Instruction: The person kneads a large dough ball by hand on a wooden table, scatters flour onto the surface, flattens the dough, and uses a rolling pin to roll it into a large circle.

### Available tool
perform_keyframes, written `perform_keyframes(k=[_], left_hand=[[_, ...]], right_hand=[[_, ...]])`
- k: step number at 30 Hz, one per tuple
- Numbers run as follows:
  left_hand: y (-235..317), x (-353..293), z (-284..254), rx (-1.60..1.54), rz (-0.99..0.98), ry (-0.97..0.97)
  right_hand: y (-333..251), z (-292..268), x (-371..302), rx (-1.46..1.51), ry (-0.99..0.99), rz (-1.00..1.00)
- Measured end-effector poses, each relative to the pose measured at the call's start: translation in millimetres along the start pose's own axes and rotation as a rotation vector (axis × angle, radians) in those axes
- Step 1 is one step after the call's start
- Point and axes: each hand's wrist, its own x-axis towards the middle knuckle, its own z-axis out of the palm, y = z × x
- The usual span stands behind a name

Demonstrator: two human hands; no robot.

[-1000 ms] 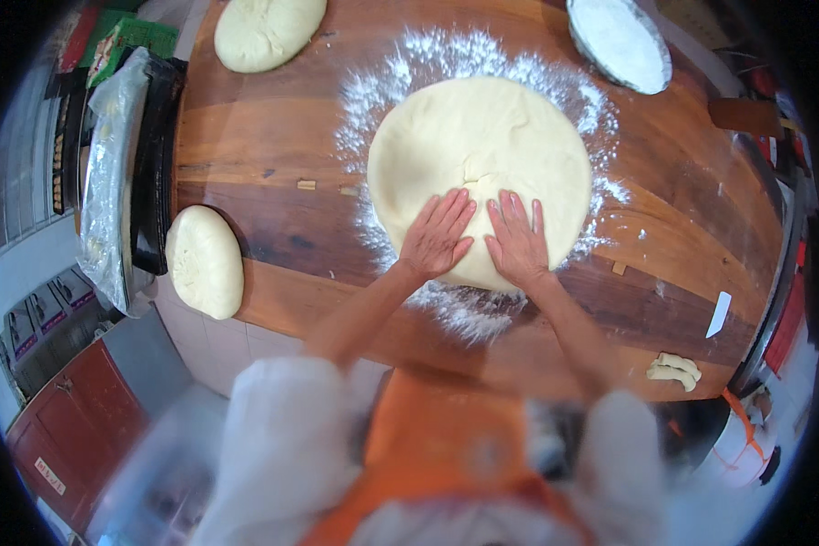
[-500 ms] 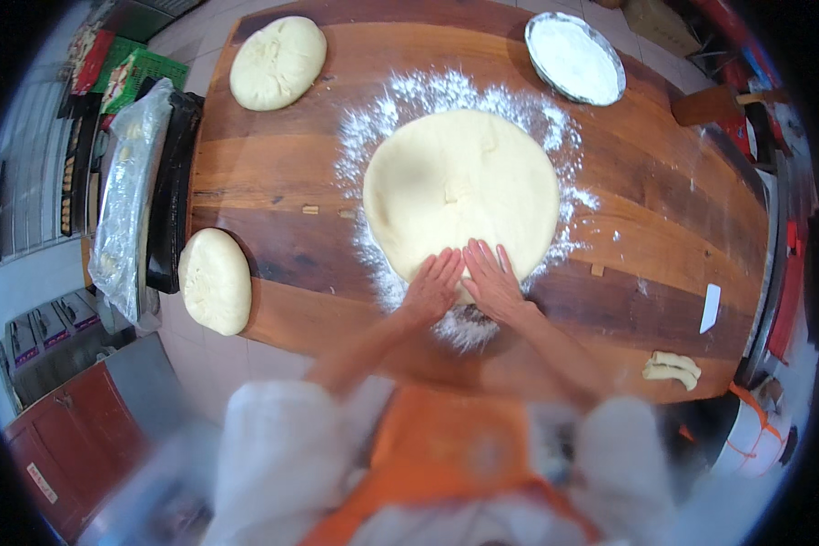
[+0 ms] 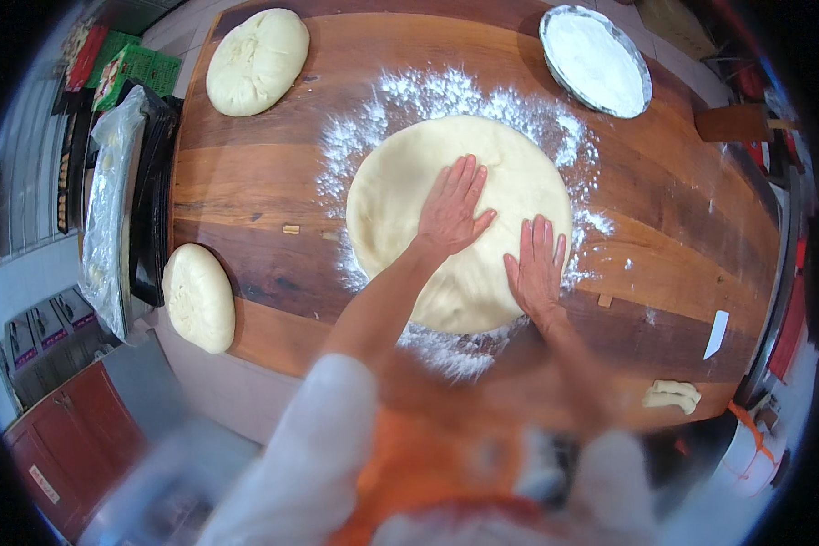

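The lower part of the frame is blurred: the white sleeves and the orange apron (image 3: 428,473) have no clear edges, and both forearms become soft near the bottom. The left forearm covers a strip of the dough (image 3: 400,196), so the near rim under it cannot be seen. At the far left, a dark tray (image 3: 150,209) is partly under a clear plastic sheet (image 3: 109,200), and what lies on it is hard to make out. The right border of the frame is dark and its objects are cut off.

The dough is a wide flat disc in the centre of the frame, lying on the flour (image 3: 446,96) scattered over the wooden table (image 3: 246,182). The left hand (image 3: 450,209) lies flat on the middle of the disc, fingers straight and spread, grasping nothing. The right hand (image 3: 537,268) lies flat on the lower right edge, fingers extended, also grasping nothing.

A round metal pan (image 3: 596,59) in the upper right holds white flour. One dough ball (image 3: 257,59) sits upper left, another (image 3: 197,296) at the left table edge. A small dough scrap (image 3: 672,396) lies lower right.
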Motion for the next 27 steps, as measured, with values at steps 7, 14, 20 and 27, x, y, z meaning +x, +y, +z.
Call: perform_keyframes(k=[7,14,20,27], left_hand=[[-12,-10,-10,-0.1,-0.031,0.07],[-11,-60,-8,-0.08,-0.175,0.225],[-22,-55,1,-0.235,-0.164,0.312],[-29,-24,-35,-0.006,-0.154,0.148]], right_hand=[[0,-4,6,0.173,0.018,0.001],[-50,-23,59,0.27,0.129,-0.278],[-53,19,77,0.368,0.304,-0.305],[-46,-8,107,0.224,0.292,-0.242]])
